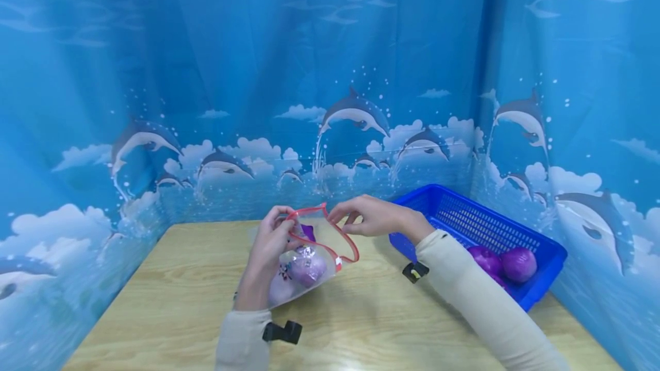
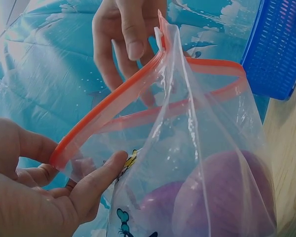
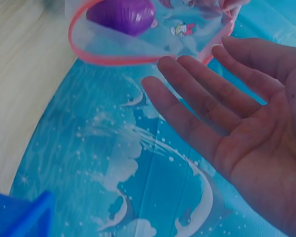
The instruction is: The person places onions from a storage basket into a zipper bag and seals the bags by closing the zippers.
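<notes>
Head view: a clear, red-rimmed bag (image 1: 356, 249) of rounded purple items (image 1: 308, 268) stood between both hands; the left hand (image 1: 269, 248) pinched its edge, the right hand (image 1: 375, 216), fingers loosely spread, beside the opening.

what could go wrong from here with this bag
The left hand pinches the red rim of the clear bag; if it slips, the open bag might sag and the round purple things inside could roll out. The right hand shows no clear grip on the rim, so that side might fold inward.
</notes>
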A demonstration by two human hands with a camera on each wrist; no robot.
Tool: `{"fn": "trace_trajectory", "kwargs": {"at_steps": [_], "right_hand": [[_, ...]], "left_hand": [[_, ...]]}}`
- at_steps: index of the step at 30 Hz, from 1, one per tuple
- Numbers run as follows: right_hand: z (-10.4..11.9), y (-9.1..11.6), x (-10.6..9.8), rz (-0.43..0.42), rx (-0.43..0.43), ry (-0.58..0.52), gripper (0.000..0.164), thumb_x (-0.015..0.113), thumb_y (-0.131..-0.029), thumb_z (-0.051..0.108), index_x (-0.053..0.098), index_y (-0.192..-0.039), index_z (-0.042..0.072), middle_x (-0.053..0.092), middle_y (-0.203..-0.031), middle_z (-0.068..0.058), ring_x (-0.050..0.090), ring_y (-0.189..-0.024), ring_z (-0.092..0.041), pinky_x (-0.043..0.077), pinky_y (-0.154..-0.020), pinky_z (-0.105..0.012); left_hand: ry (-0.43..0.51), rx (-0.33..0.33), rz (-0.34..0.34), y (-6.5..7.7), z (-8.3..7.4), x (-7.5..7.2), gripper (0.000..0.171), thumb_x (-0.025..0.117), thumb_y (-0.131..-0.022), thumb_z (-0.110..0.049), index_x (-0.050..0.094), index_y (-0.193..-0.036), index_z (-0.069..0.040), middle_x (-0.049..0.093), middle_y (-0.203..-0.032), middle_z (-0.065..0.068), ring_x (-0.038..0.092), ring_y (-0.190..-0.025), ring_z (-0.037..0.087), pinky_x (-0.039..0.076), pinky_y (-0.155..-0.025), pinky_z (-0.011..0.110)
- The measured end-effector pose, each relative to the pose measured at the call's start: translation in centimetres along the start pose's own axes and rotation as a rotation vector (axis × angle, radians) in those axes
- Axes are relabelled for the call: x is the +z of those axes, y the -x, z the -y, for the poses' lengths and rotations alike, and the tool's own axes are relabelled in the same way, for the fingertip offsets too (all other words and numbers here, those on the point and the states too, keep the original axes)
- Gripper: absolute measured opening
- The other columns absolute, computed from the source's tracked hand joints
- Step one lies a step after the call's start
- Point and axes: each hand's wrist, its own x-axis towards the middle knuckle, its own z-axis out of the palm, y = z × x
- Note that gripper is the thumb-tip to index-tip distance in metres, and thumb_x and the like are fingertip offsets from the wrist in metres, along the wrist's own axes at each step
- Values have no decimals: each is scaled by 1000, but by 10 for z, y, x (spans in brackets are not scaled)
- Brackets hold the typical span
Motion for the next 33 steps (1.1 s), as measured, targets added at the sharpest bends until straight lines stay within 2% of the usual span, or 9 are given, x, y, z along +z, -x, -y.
{"fn": "trace_trajectory", "kwargs": {"at_steps": [5, 16, 33], "right_hand": [[-5, 9, -8, 5, 30, 22, 35, 58, -104, 12, 62, -138, 9, 68, -136, -13, 72, -114, -24, 61, -97, -34], [-20, 27, -18, 36, 146, 44, 36, 61, -103, 15, 62, -138, 15, 67, -137, -9, 71, -114, -23, 61, -96, -36], [-33, 37, -20, 58, 197, 49, 38, 62, -102, 14, 62, -139, 12, 66, -139, -11, 69, -118, -28, 62, -94, -38]], "left_hand": [[9, 9, 7, 0, 1, 0, 18, 46, -104, -3, 57, -118, -7, 57, -94, 6, 56, -89, 18, 59, -68, 26], [3, 9, 16, 0, 0, 0, 17, 45, -105, -4, 57, -117, -8, 58, -95, 7, 56, -89, 18, 60, -68, 26], [-23, -26, 46, 0, 1, -2, 18, 52, -103, -4, 61, -118, -6, 61, -97, 7, 59, -92, 18, 62, -72, 29]]}}
